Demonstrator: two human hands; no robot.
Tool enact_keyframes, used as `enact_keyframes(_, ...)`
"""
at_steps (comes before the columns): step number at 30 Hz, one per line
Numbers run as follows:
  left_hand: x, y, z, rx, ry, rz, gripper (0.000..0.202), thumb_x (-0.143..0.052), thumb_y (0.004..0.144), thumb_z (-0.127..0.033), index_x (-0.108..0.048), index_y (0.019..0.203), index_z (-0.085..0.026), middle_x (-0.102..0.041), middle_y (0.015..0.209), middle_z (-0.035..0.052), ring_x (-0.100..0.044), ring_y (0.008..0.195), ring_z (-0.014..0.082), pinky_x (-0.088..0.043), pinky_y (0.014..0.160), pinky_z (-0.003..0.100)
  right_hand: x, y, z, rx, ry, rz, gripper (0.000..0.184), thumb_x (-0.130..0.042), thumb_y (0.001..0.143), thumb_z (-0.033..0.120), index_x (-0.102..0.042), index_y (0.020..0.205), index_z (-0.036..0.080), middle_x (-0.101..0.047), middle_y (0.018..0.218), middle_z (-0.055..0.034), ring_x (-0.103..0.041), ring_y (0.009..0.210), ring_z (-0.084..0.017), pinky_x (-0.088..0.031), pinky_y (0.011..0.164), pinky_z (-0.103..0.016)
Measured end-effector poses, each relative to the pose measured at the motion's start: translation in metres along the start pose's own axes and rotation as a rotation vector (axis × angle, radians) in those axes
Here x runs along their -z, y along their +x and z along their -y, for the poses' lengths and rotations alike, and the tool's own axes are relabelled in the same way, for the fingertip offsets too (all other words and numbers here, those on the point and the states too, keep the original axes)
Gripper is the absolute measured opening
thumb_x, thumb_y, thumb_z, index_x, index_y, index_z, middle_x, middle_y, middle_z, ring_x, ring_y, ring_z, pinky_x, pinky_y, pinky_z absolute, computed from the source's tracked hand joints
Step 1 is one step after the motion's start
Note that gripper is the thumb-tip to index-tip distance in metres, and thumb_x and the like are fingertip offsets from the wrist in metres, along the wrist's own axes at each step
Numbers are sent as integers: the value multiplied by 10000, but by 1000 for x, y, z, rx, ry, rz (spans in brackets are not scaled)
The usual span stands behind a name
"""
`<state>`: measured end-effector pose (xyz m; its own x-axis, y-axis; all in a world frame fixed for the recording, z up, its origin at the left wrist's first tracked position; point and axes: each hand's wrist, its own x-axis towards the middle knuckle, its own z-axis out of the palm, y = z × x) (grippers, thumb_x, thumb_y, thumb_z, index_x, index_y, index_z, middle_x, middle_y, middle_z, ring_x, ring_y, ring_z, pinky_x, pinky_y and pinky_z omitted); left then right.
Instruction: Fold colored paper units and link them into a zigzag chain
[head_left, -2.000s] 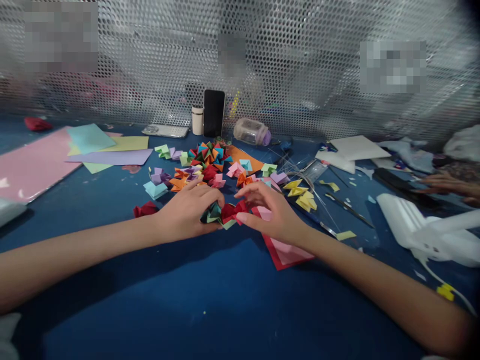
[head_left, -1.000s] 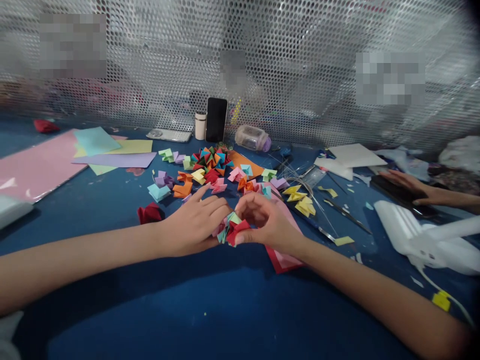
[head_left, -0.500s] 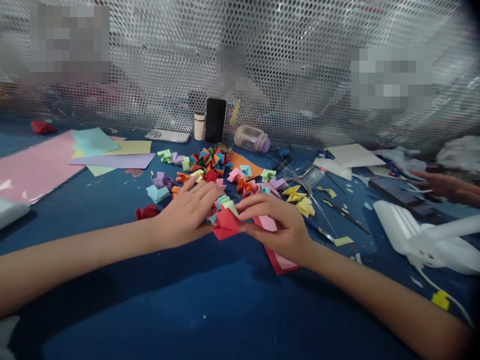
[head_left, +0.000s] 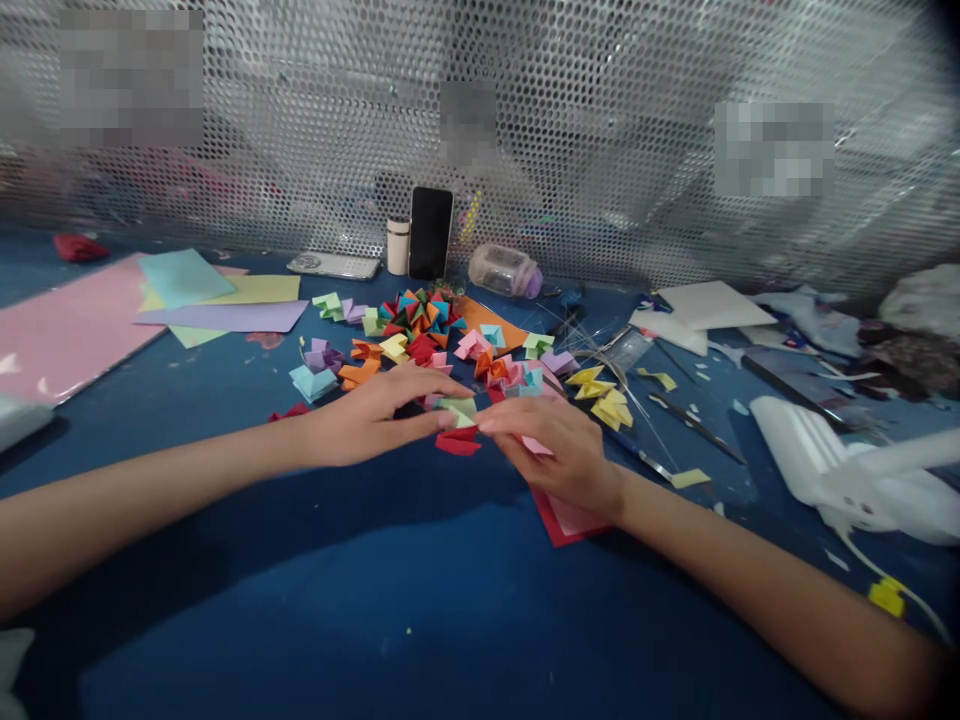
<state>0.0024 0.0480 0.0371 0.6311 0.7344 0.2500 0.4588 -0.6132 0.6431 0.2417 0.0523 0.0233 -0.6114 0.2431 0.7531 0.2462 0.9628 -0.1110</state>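
My left hand and my right hand meet over a cluster of folded paper units, red, green and pink, lying on the blue table. Both hands pinch this cluster between fingertips and thumb, the fingers fairly flat and low over the table. Under my right hand lie red and pink paper squares. Just beyond my hands is a pile of folded paper pieces in many colours. A red folded piece peeks out behind my left wrist.
Coloured paper sheets lie at the far left. A black phone, a small white tube and a tipped jar stand against the perforated screen. Scissors, white papers and a white device lie at the right.
The paper cluster has come down from a raised, tilted hold to lie low on the table, with both hands flattened over it. The other person's hand at the right has left the view.
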Motion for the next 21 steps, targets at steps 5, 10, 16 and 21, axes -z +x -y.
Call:
enact_keyframes(5, -8, 3, 7, -147, 106, -40, 188, -561, 903, -329, -632, 1028, -208, -678, 1087, 47, -581, 1067, 187, -421, 932, 329, -10, -6, 1, -42, -1, 42, 173, -567, 845, 53, -603, 971, 165, -715, 892, -60, -676, 832, -157, -559, 754, -292)
enact_keyframes(10, -13, 3, 17, -229, 235, -115, 132, -561, 903, -295, -652, 900, -199, -699, 1071, 63, -624, 1041, 196, -407, 958, 375, -20, -11, 1, -182, 92, 27, 200, -564, 841, 74, -589, 1009, 178, -682, 896, -38, -650, 836, -133, -545, 769, -267)
enact_keyframes(16, -26, -2, 24, -292, 358, -257, 117, -537, 916, -240, -620, 856, -184, -695, 1062, 73, -638, 1023, 188, -397, 1007, 418, -21, -10, 3, -166, 174, 97, 316, -688, 797, 286, -571, 1069, 175, -657, 978, -78, -632, 930, -174, -551, 798, -313)
enact_keyframes(21, -30, -4, 26, -272, 383, -255, 78, -558, 908, -255, -575, 945, -189, -689, 1089, 70, -638, 1042, 189, -350, 1067, 485, -21, -11, 1, -206, 181, 126, 433, -759, 726, 379, -556, 1029, 146, -663, 943, -81, -641, 899, -181, -551, 779, -301)
